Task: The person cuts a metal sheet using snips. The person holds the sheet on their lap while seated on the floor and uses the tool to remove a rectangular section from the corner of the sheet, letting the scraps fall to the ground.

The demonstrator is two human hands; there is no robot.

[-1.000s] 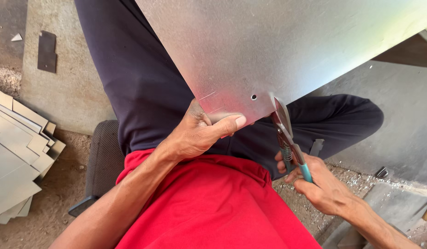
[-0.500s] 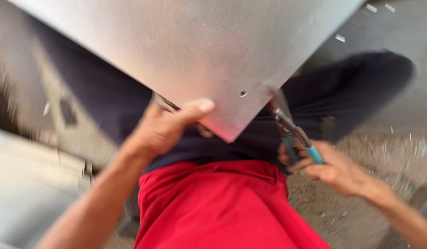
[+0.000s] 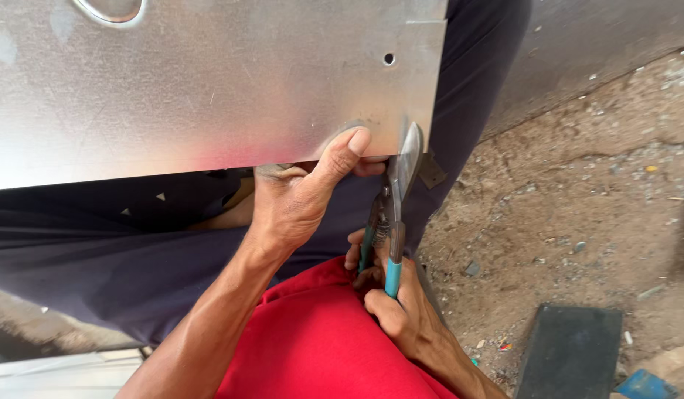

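Metal sheet (image 3: 209, 81) cut off top and left, left hand (image 3: 297, 196) fingers hidden beneath it

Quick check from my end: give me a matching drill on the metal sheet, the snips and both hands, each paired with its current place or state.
Things:
1. metal sheet
2. tin snips
3. left hand
4. right hand

States:
A. wrapped round teal handles
B. thumb pressed on the sheet's lower edge
C. blades at the sheet's lower right corner
D. shiny, lying across the lap, with a small hole

Pairs: 1-D, 2-C, 3-B, 4-A
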